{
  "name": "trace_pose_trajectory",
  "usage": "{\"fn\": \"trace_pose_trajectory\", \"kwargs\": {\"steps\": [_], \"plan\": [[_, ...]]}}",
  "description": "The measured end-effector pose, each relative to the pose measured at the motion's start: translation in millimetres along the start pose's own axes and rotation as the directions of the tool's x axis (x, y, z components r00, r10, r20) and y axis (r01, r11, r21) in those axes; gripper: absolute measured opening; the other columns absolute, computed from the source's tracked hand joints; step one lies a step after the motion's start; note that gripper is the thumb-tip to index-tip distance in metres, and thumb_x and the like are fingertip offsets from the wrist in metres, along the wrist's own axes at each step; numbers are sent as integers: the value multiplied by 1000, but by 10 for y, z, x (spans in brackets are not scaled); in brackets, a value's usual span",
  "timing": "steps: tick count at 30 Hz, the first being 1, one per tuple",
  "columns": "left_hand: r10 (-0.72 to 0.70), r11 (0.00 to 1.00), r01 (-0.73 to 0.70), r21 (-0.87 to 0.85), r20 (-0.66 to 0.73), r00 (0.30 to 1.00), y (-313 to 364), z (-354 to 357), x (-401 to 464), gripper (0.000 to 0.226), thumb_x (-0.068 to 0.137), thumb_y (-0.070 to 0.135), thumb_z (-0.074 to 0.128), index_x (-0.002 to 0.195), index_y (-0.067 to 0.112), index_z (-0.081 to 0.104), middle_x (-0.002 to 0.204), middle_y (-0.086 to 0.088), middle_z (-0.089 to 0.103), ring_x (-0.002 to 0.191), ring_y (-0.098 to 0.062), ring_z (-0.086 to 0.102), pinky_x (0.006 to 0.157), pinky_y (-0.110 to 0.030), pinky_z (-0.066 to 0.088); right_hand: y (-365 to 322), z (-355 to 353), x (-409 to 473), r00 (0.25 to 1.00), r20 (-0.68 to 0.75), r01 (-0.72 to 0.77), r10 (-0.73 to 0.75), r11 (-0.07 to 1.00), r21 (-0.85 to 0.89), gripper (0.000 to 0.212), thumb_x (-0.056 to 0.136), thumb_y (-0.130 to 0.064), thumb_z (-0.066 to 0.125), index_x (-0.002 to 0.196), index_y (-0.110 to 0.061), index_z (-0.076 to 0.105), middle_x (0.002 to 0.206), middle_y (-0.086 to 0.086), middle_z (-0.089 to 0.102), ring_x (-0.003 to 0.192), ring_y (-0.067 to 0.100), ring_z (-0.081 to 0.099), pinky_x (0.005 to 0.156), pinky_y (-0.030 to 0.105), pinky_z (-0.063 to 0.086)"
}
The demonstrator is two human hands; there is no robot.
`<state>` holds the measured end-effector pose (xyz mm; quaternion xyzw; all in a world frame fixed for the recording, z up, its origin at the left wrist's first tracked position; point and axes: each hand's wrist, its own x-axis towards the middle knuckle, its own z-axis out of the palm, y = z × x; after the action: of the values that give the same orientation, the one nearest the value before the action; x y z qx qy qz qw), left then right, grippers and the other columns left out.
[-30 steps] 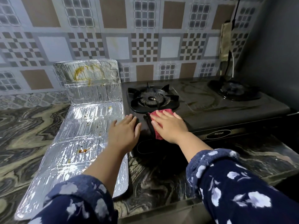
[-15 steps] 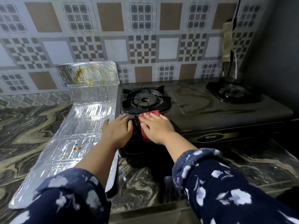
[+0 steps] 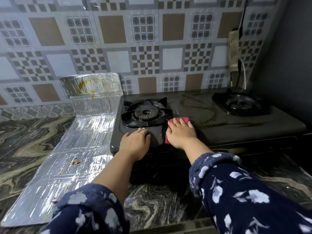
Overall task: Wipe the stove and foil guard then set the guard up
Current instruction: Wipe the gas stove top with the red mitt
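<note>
1. The black two-burner gas stove [image 3: 211, 122] sits on the marbled countertop [image 3: 33, 137], its back edge against the patterned tile wall [image 3: 118, 48]. Faint streaks show on its top between the burners.
2. A red cloth [image 3: 183, 119] lies flat on the stove top, just to the right of the left burner [image 3: 146, 113] and near the front edge.
3. The right hand [image 3: 181, 133] presses palm-down on the cloth, fingers stretched out flat and slightly spread rather than curled around it; cloth shows beyond the fingertips and along the hand's left side.
4. The left hand [image 3: 135, 143] rests palm-down on the front left corner of the stove, in front of the left burner, fingers loosely extended and holding nothing. The two hands are near each other but apart.
5. The foil guard [image 3: 76, 149] lies just beside the stove's left side, most of its panels flat on the countertop and running toward the near edge. Its far panels stand up against the wall.
6. The topmost upright panel carries a yellowish smear; the flat panels show small reddish and dark spots.
7. The right burner [image 3: 241, 103] sits at the stove's far right, in shadow near a dark side wall [image 3: 287, 56].
8. A dark cable [image 3: 243, 22] hangs down the wall above that corner.
9. Both forearms come in from the bottom, in dark blue sleeves [image 3: 253, 200] with a pale floral print, pushed up from the wrists.
</note>
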<state>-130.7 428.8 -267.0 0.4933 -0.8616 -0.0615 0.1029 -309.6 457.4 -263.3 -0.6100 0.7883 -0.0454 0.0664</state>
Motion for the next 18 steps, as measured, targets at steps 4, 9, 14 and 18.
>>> {"fn": "trace_pose_trajectory", "kwargs": {"steps": [4,9,14,18], "plan": [[-13,1000,14,23,-69,998,136,22,33,40,98,32,31,132,21,49,144,3,46,134,-14,41,109,-39,29,78,13,-128,987,-29,157,-157,987,12,50,99,-37,23,149,-38,24,161,-6,14,148,17,10,120,43,4],[65,998,-63,23,-63,996,530,55,203,41,96,31,34,133,21,48,141,2,49,130,-15,46,106,-36,34,403,-30,-272,977,-54,208,-207,978,8,49,101,-38,24,149,-37,24,161,-9,14,148,12,8,119,40,4],[113,994,-113,11,23,993,866,37,393,43,96,29,36,137,17,45,146,-2,44,133,-21,42,108,-35,32,882,-86,-263,997,-32,70,-70,997,9,51,101,-47,16,151,-35,16,162,-9,6,149,12,3,120,44,2],[141,990,-142,19,32,989,946,50,504,40,96,29,38,134,21,47,144,1,47,128,-22,47,104,-34,34,1180,-169,-153,998,12,-61,61,998,-22,63,95,-62,13,152,-33,12,162,-7,1,149,15,-1,120,45,-3]]}}
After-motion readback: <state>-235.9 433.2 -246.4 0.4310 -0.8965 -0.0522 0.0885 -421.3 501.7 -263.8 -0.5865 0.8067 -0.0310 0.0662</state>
